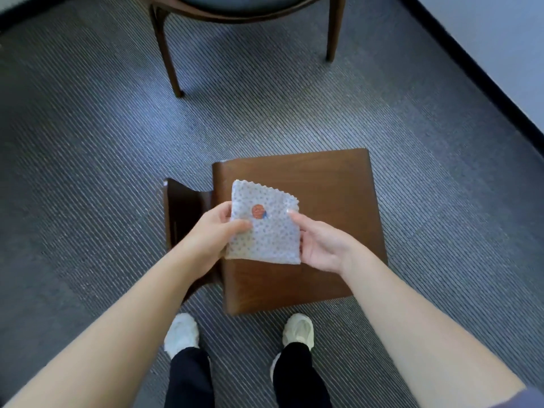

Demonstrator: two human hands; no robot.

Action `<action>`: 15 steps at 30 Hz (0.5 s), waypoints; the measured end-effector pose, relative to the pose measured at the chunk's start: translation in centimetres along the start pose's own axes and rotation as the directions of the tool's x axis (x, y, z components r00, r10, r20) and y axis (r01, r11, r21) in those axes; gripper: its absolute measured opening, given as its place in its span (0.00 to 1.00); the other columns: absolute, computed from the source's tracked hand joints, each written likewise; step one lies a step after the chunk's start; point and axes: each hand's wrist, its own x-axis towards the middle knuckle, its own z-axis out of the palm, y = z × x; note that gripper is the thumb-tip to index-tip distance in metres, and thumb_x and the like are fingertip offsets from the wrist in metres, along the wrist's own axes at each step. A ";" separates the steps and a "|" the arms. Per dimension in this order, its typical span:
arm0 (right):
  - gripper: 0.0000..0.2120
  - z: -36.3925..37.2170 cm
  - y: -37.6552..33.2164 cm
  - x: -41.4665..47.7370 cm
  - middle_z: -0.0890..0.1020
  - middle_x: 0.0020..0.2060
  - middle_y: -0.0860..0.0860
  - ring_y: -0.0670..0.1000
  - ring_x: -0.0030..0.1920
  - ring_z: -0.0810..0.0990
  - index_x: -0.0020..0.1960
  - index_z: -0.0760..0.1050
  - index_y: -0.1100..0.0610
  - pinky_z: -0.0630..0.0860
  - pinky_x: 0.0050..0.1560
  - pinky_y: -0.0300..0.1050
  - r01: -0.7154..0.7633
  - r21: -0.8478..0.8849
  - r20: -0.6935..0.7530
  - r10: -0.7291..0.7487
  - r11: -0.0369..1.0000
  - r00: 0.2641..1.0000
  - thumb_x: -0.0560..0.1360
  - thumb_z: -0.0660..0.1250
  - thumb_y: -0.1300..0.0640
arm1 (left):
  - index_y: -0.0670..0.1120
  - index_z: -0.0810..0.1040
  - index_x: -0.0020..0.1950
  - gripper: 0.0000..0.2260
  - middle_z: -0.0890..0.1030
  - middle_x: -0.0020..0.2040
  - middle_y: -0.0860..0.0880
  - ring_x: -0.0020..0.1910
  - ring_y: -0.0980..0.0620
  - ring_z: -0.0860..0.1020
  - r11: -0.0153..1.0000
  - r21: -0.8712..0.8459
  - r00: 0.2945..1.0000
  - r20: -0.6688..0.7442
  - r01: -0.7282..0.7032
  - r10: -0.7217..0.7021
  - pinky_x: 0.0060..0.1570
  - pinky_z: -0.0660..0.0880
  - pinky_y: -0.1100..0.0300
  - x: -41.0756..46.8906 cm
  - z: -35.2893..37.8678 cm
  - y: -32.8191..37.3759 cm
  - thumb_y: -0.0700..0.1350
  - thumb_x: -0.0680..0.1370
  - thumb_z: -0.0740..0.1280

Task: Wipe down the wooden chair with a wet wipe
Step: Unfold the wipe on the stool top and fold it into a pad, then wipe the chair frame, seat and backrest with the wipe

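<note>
Two chairs on striped grey carpet [88, 128]. Wooden chair [329, 184]: low, flat brown seat, directly below both hands, just ahead of white shoes [181, 334]. Second chair [170, 54]: dark padded seat, well beyond, partly out of frame. Left hand [212, 237]: pinching left edge of wet wipe sachet [265, 234], thumb on front. Right hand [321, 245]: gripping right edge, fingertip near top corner. Sachet: held above seat, long axis pointing away from body, zigzag edge at far end. Likely unopened; tearing open due before wiping.
</note>
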 end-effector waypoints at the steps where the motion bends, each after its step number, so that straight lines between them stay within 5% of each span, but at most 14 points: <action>1: 0.20 1.7 -0.1 0.0 0.81 0.60 0.58 0.57 0.61 0.80 0.66 0.74 0.60 0.76 0.61 0.56 0.010 -0.019 0.024 -0.010 1.000 1.000 0.76 0.67 0.55 | 0.46 0.77 0.62 0.12 0.84 0.55 0.45 0.53 0.45 0.83 0.999 0.032 1.000 0.017 -0.010 0.010 0.53 0.79 0.45 -0.5 -1.5 0.5 0.38 0.79 0.65; 7: 0.25 13.0 0.8 0.9 0.80 0.61 0.59 0.58 0.61 0.80 0.68 0.71 0.63 0.78 0.59 0.57 0.171 0.065 -0.005 -0.171 0.983 0.985 0.72 0.69 0.64 | 0.45 0.82 0.50 0.07 0.85 0.46 0.48 0.46 0.49 0.84 0.985 0.157 0.997 -0.041 -0.064 0.071 0.40 0.79 0.56 -2.7 -11.5 5.0 0.47 0.79 0.67; 15: 0.26 23.9 1.8 5.0 0.76 0.65 0.62 0.60 0.65 0.76 0.71 0.67 0.66 0.76 0.62 0.55 0.237 0.168 0.100 -0.255 0.957 0.962 0.75 0.66 0.65 | 0.48 0.84 0.47 0.06 0.85 0.47 0.50 0.48 0.49 0.84 0.942 0.326 0.996 -0.001 -0.083 0.088 0.49 0.81 0.48 -2.6 -22.9 10.8 0.49 0.76 0.71</action>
